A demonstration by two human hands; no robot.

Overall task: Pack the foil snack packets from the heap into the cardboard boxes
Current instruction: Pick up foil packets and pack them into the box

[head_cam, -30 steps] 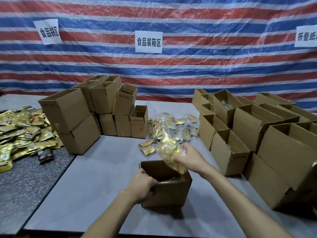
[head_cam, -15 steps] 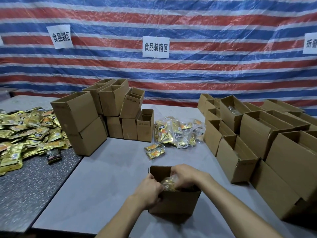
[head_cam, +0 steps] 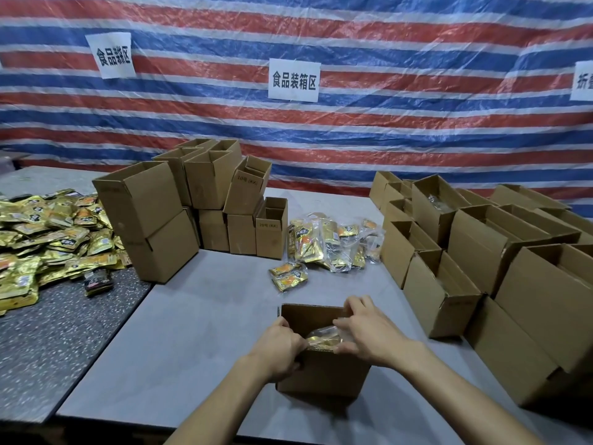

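We see bare worktop left of the open box, a free lane running up to the stacked boxes. The right side is tight, with a row of boxes near. Ahead, two loose packets and bagged packets fill the gap between both stacks. The box mouth is crowded: left grip on its rim, right grip spread over it, a bag inside. The foil heap lies beyond the left stack.

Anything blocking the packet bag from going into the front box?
Nothing visible. The packet bag sits in the box mouth; left hand grips the left rim, right hand rests on the bag.
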